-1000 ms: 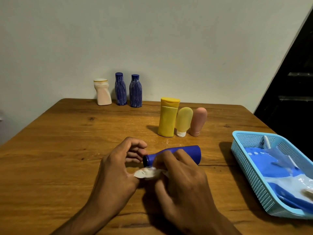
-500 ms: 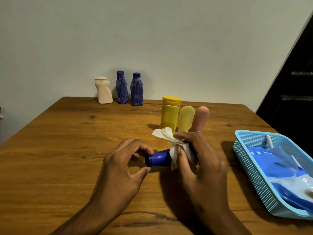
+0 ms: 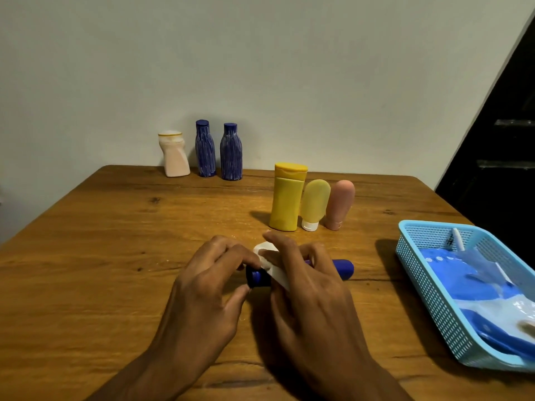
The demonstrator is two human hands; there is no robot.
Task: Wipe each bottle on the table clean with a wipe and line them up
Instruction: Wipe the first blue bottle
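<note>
A blue bottle [image 3: 343, 269] lies on its side on the wooden table [image 3: 115, 256], cap end to the left. My left hand [image 3: 208, 293] pinches the cap end between thumb and fingers. My right hand [image 3: 307, 287] wraps a white wipe [image 3: 273, 269] round the bottle's middle and hides most of its body. A yellow bottle [image 3: 286, 198], a pale yellow tube [image 3: 314, 204] and a pink tube [image 3: 338, 204] stand side by side just beyond my hands. Against the wall stand a cream bottle [image 3: 173, 154] and two dark blue bottles [image 3: 205, 149] [image 3: 231, 151].
A light blue plastic basket [image 3: 428, 285] sits at the table's right edge, holding a blue and white wipes pack [image 3: 469, 287]. A dark doorway lies beyond the table on the right. The wall runs right behind the back row of bottles.
My right hand has slid the wipe left along the bottle toward the cap, uncovering the bottle's right end. The bottle has dropped lower toward the table. My left hand stays on the cap.
</note>
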